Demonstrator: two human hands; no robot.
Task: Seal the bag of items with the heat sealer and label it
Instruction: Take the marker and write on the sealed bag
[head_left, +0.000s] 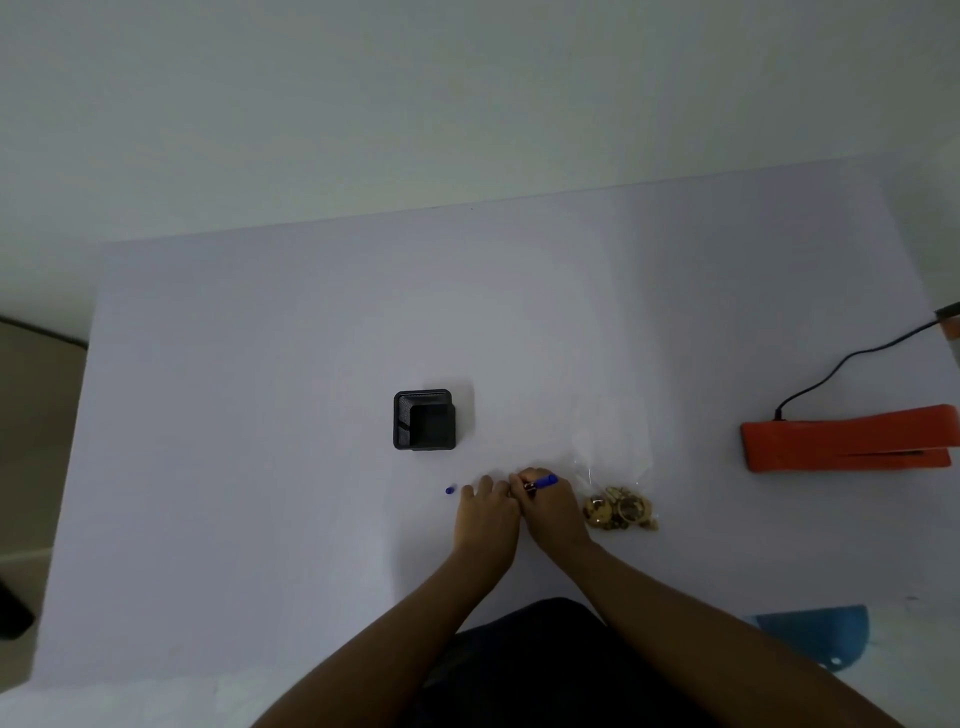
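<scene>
Right hand (553, 512) between bag (618, 493) and cap (450, 490)

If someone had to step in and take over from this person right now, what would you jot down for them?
Right hand: grip closed on a blue pen, tip down at the table, as if writing.
Left hand: flat on the table, touching the right hand; whatever is under the two hands is hidden.
Pen cap: loose, left of the hands.
Clear bag of gold-coloured items: right of the hands, untouched.
Orange heat sealer: far right, cable attached.
Black holder: beyond the hands.
Done: cannot tell if the bag is sealed.
Left: finish the label, put it on the bag, seal if needed.
</scene>
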